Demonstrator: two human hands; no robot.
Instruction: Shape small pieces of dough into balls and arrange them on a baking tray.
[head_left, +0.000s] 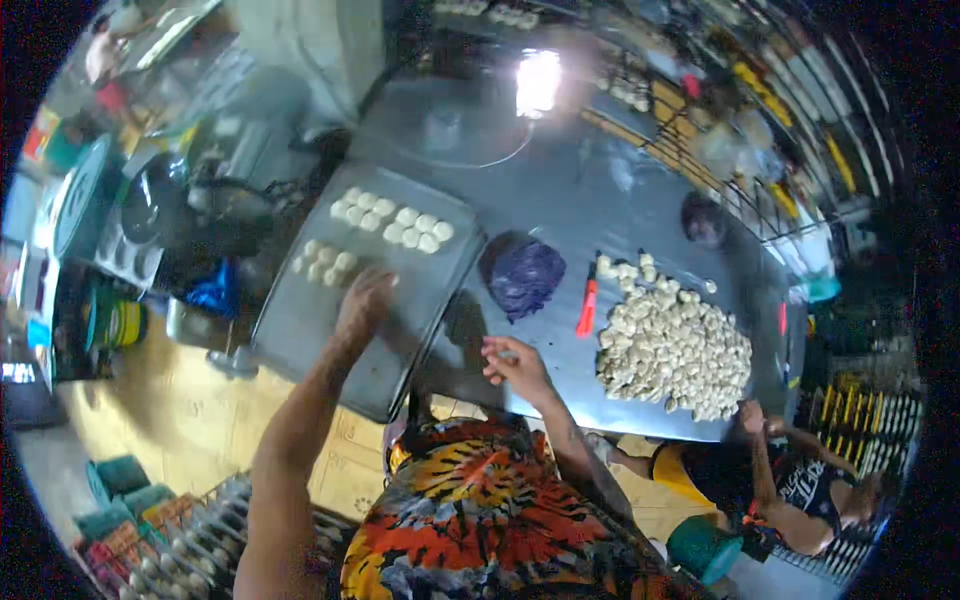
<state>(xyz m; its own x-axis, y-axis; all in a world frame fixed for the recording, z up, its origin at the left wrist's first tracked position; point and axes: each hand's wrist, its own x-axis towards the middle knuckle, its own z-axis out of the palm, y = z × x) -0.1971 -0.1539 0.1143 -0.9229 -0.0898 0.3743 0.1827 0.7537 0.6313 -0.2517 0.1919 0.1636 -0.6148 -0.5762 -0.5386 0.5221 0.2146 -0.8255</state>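
Note:
My left hand [362, 303] reaches onto a dark metal baking tray [300, 330] and rests at the end of a row of small pale dough pieces [325, 263]; whether it holds a piece I cannot see. A second, longer group of dough pieces [392, 221] lies farther up the tray. My right hand [512, 362] hovers over the steel table [560, 190], fingers loosely curled, with nothing visibly in it. A large heap of cut dough pieces [672, 345] lies to its right.
A crumpled purple cloth [525, 275] and a red-handled scraper [587, 306] lie between tray and heap. Another person [790, 480] sits at the lower right with a hand at the table edge. A stove and pans [160, 210] stand left; crates [150, 520] sit on the floor.

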